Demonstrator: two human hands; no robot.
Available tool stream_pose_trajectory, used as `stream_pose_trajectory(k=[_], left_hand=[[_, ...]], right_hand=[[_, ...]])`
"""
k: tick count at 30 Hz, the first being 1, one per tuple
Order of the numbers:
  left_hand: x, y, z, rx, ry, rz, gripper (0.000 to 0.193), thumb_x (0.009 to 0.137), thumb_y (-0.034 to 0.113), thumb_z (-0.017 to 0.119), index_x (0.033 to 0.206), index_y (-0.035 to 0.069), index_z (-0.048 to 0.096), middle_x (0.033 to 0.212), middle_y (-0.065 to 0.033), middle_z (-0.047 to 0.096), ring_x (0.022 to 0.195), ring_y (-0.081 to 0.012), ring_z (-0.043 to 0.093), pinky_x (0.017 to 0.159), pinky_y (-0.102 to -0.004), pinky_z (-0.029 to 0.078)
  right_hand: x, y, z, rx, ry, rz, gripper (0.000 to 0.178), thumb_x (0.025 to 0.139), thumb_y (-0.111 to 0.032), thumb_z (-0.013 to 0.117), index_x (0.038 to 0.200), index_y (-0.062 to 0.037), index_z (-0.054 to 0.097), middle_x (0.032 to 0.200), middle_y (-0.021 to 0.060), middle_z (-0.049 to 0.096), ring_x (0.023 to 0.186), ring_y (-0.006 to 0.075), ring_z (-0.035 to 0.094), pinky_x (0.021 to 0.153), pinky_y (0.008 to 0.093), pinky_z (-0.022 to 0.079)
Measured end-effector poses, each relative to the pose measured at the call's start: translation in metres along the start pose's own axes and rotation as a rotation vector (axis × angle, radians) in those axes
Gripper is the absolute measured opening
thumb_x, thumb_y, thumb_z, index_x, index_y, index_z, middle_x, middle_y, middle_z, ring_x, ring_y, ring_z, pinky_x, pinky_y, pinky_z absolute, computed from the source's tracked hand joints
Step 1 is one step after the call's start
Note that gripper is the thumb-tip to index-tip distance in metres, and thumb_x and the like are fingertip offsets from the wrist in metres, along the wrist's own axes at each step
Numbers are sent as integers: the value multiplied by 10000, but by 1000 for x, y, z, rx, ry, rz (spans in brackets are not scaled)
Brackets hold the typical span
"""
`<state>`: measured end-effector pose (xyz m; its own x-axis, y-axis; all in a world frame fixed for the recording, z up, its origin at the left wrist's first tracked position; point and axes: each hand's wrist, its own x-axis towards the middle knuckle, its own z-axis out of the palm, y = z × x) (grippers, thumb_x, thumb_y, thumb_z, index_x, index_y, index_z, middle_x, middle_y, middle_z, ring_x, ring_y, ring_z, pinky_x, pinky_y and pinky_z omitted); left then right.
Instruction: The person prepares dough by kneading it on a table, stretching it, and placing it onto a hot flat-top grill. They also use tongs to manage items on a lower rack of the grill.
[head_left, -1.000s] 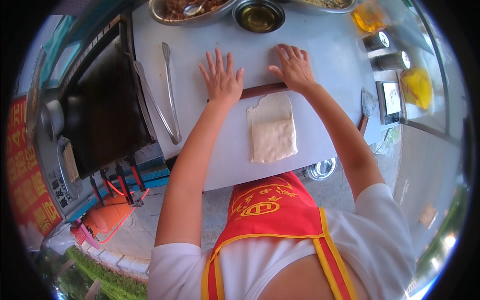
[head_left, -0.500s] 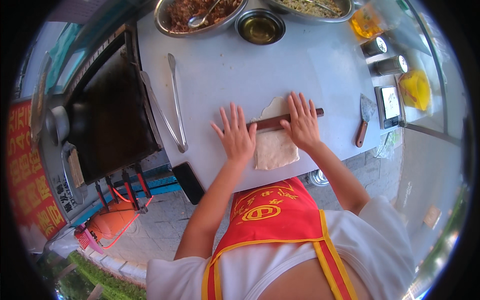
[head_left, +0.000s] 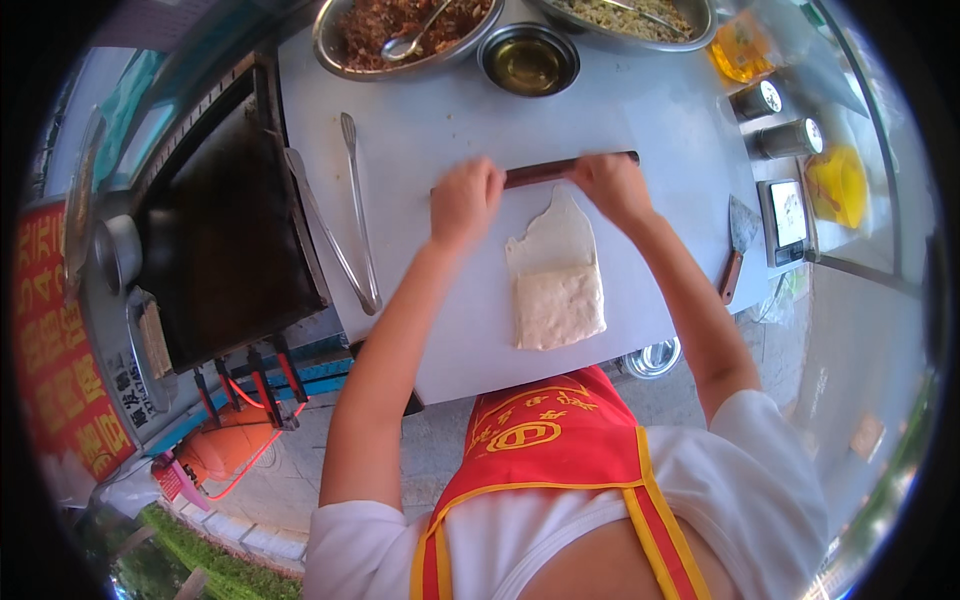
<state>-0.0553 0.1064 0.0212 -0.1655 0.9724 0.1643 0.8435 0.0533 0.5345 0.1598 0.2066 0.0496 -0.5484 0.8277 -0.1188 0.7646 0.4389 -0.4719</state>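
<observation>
A dark wooden rolling pin [head_left: 540,173] lies crosswise just beyond the far tip of a piece of dough. My left hand [head_left: 467,203] is closed around the pin's left part, slightly blurred. Further right, my right hand [head_left: 613,188] grips it close to its right end. The pale dough [head_left: 558,290] rests flat on the white worktop [head_left: 430,340] between my forearms. Its near part is a thick rectangle; the far part is thin and narrows to an uneven point. Neither hand touches the dough.
A dark griddle [head_left: 220,220] stands at left, with metal tongs [head_left: 365,220] beside it. Filling bowls [head_left: 410,60] and an oil bowl [head_left: 528,60] line the far side. At right are a scraper [head_left: 738,245], a small scale [head_left: 785,220] and shakers [head_left: 790,138].
My flat, spread hands have closed around the rolling pin. The pin has moved away from me, off the dough, whose thin far part is now uncovered. My left forearm now hides the phone.
</observation>
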Motion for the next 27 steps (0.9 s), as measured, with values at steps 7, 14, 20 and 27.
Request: stream_pose_trajectory(k=[7, 14, 20, 27], left_hand=[[-76, 29, 14, -344, -170, -280, 108, 756, 104, 697, 808, 33, 634, 748, -107, 623, 686, -258, 623, 619, -359, 488], [-67, 23, 24, -161, -142, -32, 77, 763, 57, 652, 818, 34, 603, 762, -121, 609, 719, -308, 600, 652, -405, 481], [-57, 24, 13, -365, -366, -355, 57, 786, 79, 609, 830, 44, 621, 789, -119, 667, 767, -289, 645, 698, -379, 512], [-43, 16, 18, -257, -469, -441, 180, 728, 170, 697, 854, 41, 693, 803, -95, 696, 756, -198, 672, 721, -316, 533]], right_hand=[[-16, 1, 38, 194, 75, 116, 142, 779, -126, 675, 882, -30, 662, 852, 146, 645, 772, 308, 630, 716, 409, 500], [-15, -1, 48, 19, 133, -35, 69, 821, -105, 625, 847, -42, 626, 908, 134, 592, 831, 323, 600, 729, 421, 489], [-20, -8, 44, -49, 34, -98, 45, 838, -90, 608, 823, -48, 613, 913, 121, 575, 908, 318, 575, 761, 409, 486], [-18, -13, 41, -6, -39, -71, 34, 810, -49, 602, 843, -53, 605, 917, 112, 585, 928, 307, 561, 787, 395, 485]])
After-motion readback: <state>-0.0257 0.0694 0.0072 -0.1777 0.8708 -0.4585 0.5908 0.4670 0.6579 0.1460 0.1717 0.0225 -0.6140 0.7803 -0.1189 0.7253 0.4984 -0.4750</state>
